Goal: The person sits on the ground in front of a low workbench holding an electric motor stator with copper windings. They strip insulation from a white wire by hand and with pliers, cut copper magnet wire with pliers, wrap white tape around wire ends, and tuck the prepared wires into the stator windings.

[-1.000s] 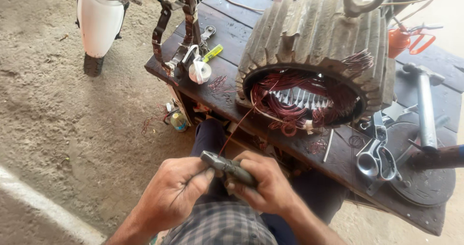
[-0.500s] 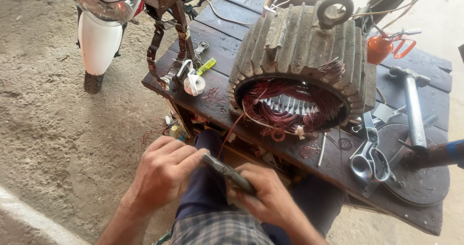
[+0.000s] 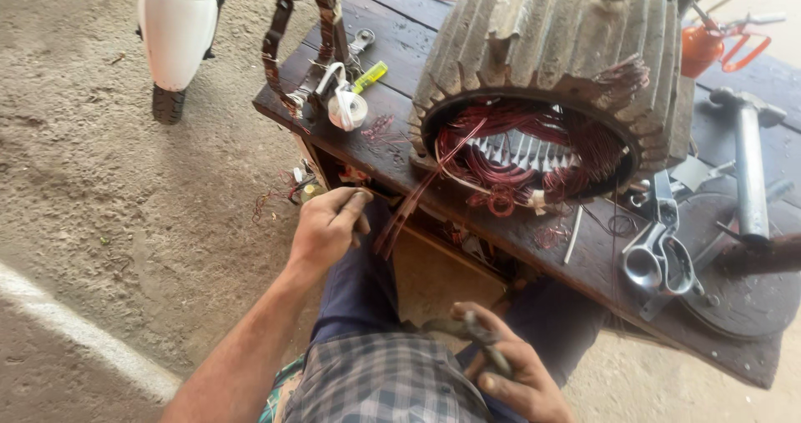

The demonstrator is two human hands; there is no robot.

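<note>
A ribbed grey motor stator (image 3: pixel 551 47) lies on its side on a dark wooden table (image 3: pixel 392 139), its bore full of red copper windings (image 3: pixel 534 152). A bundle of loose copper strands (image 3: pixel 405 214) hangs from the bore over the table's front edge. My left hand (image 3: pixel 329 223) is raised to that edge with its fingers curled shut, just left of the strands; whether it touches them I cannot tell. My right hand (image 3: pixel 513 377) rests low on my lap, closed on a small grey metal hand tool (image 3: pixel 482 344).
On the table lie a white tape roll (image 3: pixel 346 110), a yellow-green marker (image 3: pixel 370 77), metal scissors (image 3: pixel 663 260), a steel hammer (image 3: pixel 748 168), an orange oil can (image 3: pixel 701 46) and a round dark plate (image 3: pixel 738 302). A white scooter fender (image 3: pixel 175 31) stands at the left on sandy ground.
My left hand has let go of the tool and moved up to the table edge by the hanging strands. My right hand has kept the tool and dropped to my lap.
</note>
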